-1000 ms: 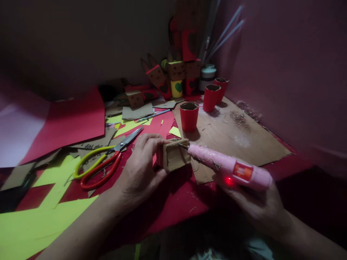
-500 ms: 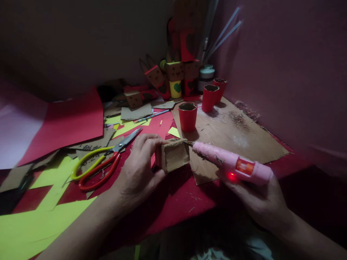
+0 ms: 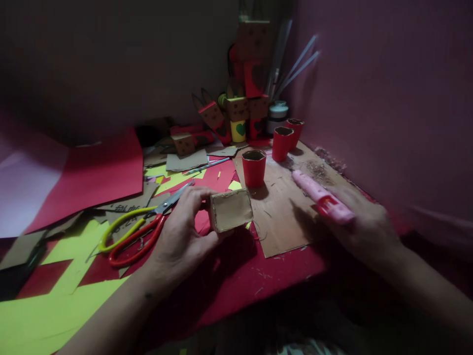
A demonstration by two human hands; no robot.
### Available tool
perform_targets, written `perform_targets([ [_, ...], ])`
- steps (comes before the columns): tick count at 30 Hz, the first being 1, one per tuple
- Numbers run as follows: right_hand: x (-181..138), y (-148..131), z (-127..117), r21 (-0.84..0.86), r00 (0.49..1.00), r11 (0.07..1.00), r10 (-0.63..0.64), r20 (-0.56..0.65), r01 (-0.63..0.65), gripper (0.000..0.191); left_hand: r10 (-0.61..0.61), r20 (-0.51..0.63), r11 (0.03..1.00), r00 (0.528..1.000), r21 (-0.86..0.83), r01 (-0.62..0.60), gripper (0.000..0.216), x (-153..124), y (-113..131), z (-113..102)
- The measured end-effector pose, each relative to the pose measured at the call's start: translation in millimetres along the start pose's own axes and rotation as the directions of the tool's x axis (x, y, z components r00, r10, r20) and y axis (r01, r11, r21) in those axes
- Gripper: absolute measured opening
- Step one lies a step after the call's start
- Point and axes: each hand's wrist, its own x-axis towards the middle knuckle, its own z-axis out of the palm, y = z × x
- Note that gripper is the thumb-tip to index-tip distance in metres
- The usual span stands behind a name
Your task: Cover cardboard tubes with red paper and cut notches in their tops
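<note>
My left hand (image 3: 183, 231) holds a small open cardboard box (image 3: 231, 210) above the red paper near the table's front, fingers wrapped around its left side. My right hand (image 3: 364, 227) grips a pink glue gun (image 3: 323, 197) low over the brown cardboard sheet (image 3: 288, 207), its nozzle pointing up and left, well apart from the box. The right hand is blurred.
Yellow-and-red handled scissors (image 3: 138, 224) lie just left of my left hand. Three red cups (image 3: 254, 167) stand on the cardboard sheet. Cardboard box figures (image 3: 238, 111) and a jar (image 3: 277, 113) crowd the back corner. Red and yellow paper sheets (image 3: 88, 172) cover the left side. A wall runs along the right.
My right hand pulled the glue gun away from the box's rim, out to the right over the cardboard sheet. My left hand turned the box a little.
</note>
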Motion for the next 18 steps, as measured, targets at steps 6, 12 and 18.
perform_targets([
  [6,34.8,28.5,2.2,-0.561,0.978,0.824,0.041,0.206,0.083,0.033,-0.206,0.107,0.941,0.973,-0.251,0.227,0.040,4.8,6.4,-4.1],
  [12,45.2,37.9,-7.7,-0.480,0.946,0.867,0.029,0.322,0.137,0.036,-0.275,0.138,0.920,0.951,-0.248,0.302,0.042,6.4,11.5,-5.1],
  [18,38.7,-12.0,-9.2,-0.124,0.973,0.986,-0.080,0.218,0.109,0.048,-0.278,0.184,0.865,0.943,-0.380,0.329,0.046,6.5,10.4,-0.8],
])
